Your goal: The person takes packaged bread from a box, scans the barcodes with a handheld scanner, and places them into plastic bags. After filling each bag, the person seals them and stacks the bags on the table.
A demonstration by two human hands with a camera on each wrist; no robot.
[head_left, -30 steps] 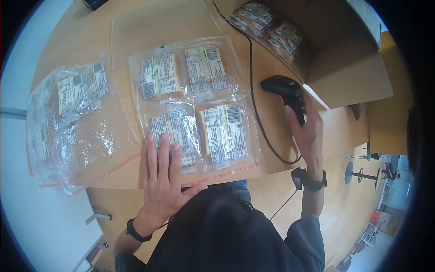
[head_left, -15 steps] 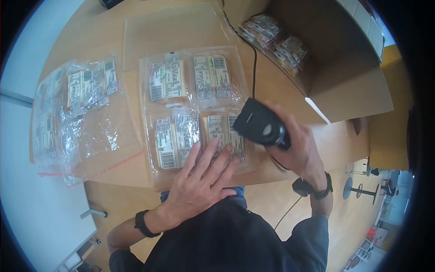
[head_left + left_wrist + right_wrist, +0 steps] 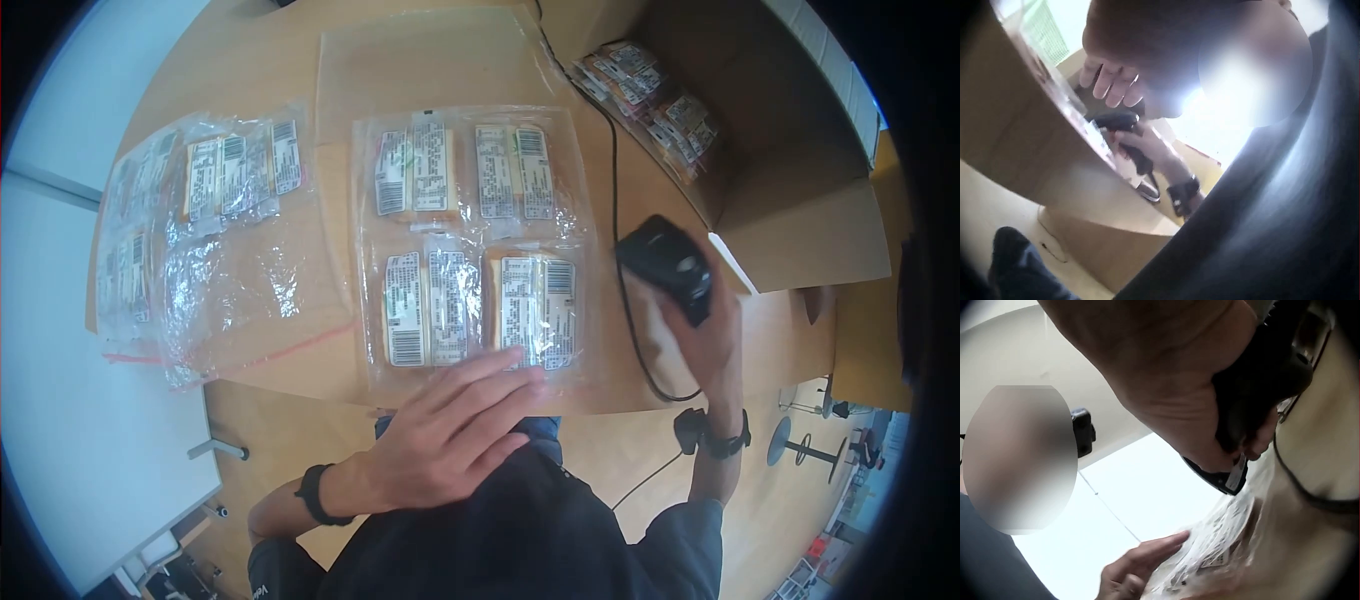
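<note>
Between the box (image 3: 800, 225) of packets (image 3: 632, 78) and the bag (image 3: 573, 200) of four packs (image 3: 418, 172), now off the latter, clamps the scanner (image 3: 665, 262) in the right hand (image 3: 712, 345) and extends the left hand (image 3: 445, 435) straight-fingered at the bag's near edge.

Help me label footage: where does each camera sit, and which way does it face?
Head: worn there, facing forward and down at labelled packets and a scanner; left hand, right hand and torso show.
Left wrist: worn there, looking past the fingers toward the right hand; dark clothing shows.
Right wrist: worn there, looking at the right hand gripping the scanner, left hand beyond.
Wrist views share the scanner.
</note>
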